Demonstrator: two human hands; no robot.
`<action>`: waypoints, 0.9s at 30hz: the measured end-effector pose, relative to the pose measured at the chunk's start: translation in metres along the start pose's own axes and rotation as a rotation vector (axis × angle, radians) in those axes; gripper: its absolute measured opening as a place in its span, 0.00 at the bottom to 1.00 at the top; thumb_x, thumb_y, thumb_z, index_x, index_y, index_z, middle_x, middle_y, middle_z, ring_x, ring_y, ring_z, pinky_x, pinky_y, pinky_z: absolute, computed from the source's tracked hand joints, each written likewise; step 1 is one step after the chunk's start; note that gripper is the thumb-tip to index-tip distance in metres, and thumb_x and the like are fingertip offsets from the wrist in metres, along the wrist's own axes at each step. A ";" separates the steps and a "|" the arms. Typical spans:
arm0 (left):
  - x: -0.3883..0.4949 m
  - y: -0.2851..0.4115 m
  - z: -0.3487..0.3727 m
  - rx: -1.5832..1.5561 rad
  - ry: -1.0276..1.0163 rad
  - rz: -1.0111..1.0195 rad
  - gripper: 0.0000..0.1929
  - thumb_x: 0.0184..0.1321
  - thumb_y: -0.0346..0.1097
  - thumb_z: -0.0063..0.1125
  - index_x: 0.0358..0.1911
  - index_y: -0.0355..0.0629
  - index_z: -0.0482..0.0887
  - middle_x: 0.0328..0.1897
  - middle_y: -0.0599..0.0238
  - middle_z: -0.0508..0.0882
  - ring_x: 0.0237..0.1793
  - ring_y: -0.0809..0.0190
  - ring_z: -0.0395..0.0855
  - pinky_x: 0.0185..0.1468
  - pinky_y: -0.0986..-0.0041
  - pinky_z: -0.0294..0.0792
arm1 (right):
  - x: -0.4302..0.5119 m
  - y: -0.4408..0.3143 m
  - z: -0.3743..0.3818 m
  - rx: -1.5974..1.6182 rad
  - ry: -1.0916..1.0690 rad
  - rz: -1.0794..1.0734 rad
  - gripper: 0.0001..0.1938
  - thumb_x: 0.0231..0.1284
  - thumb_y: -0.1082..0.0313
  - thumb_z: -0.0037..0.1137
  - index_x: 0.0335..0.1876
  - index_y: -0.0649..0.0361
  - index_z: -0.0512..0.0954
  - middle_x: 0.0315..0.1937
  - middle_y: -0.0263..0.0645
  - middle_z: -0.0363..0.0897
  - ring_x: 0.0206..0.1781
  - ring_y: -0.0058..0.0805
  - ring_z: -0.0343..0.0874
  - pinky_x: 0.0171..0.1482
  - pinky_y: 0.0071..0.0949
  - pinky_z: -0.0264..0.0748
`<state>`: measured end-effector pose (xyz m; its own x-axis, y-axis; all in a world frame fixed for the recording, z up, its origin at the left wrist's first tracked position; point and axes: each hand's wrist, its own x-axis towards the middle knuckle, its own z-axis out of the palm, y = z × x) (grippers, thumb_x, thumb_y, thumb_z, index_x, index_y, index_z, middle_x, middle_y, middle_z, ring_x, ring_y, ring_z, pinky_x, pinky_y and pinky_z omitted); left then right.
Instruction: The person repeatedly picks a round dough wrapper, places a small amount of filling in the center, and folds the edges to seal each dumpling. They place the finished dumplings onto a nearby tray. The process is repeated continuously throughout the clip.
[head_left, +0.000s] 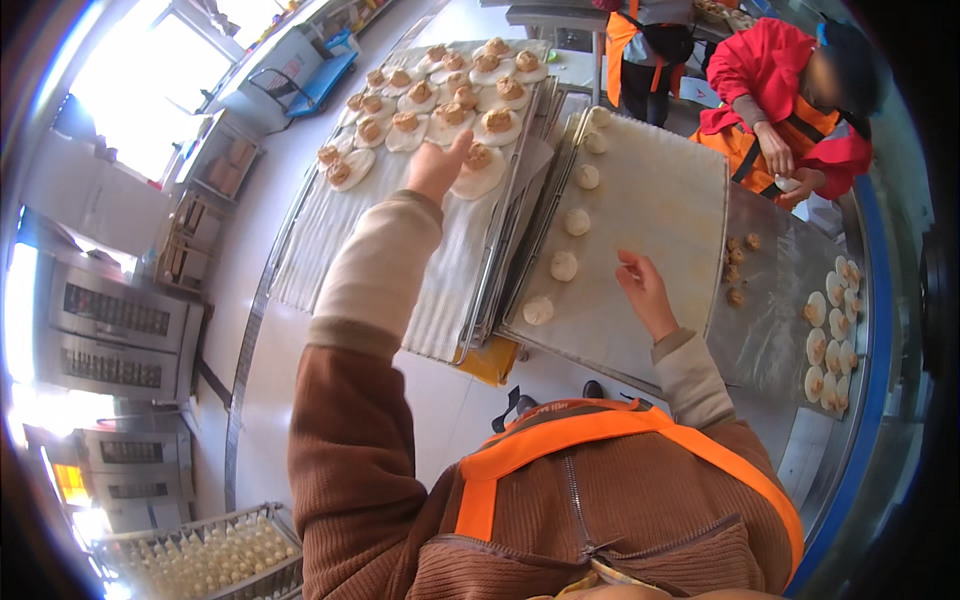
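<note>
My left hand (439, 166) reaches over the cloth-lined tray (375, 247) on the left, at the edge of a flat dough round topped with filling (478, 171). Its fingertips are partly hidden, so its hold cannot be told. More dough rounds with brown filling (450, 114) cover the far part of that tray, some overlapping. My right hand (646, 292) hovers over the second lined tray (660, 187), fingers a little curled, with nothing visible in them. Along that tray's left side runs a row of closed, round buns (564, 265).
A metal table (772, 300) at the right bears filling lumps (735, 255) and filled dough rounds (838, 324). A co-worker in red (780, 97) handles dough beyond it; another person (649, 60) stands farther off. A rack of small dough balls (210, 559) is at lower left.
</note>
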<state>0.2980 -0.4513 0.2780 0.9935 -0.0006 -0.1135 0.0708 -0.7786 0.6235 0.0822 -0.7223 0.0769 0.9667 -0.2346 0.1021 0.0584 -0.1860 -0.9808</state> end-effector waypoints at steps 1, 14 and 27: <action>0.011 -0.007 0.015 -0.004 0.041 0.023 0.39 0.50 0.68 0.57 0.45 0.30 0.83 0.48 0.40 0.83 0.53 0.45 0.80 0.58 0.65 0.69 | -0.008 -0.002 -0.008 -0.020 0.042 0.028 0.18 0.66 0.63 0.54 0.58 0.63 0.73 0.50 0.35 0.77 0.50 0.21 0.74 0.52 0.23 0.71; -0.015 0.010 0.047 0.137 0.254 0.225 0.22 0.40 0.49 0.69 0.33 0.39 0.81 0.32 0.56 0.84 0.36 0.55 0.84 0.44 0.66 0.73 | -0.050 0.009 -0.042 0.001 0.184 0.055 0.13 0.67 0.64 0.54 0.51 0.64 0.76 0.42 0.33 0.79 0.45 0.18 0.76 0.49 0.20 0.72; -0.239 0.004 0.052 -1.562 -0.439 0.144 0.20 0.57 0.24 0.62 0.52 0.40 0.72 0.50 0.64 0.80 0.52 0.65 0.77 0.58 0.71 0.70 | -0.037 -0.182 0.047 0.993 -0.458 0.139 0.27 0.72 0.44 0.36 0.61 0.62 0.67 0.55 0.38 0.73 0.55 0.26 0.74 0.59 0.30 0.69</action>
<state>0.0562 -0.4873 0.2674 0.9187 -0.3945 -0.0168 0.2723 0.6020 0.7506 0.0477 -0.6352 0.2436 0.9692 0.2202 0.1106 -0.0823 0.7123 -0.6970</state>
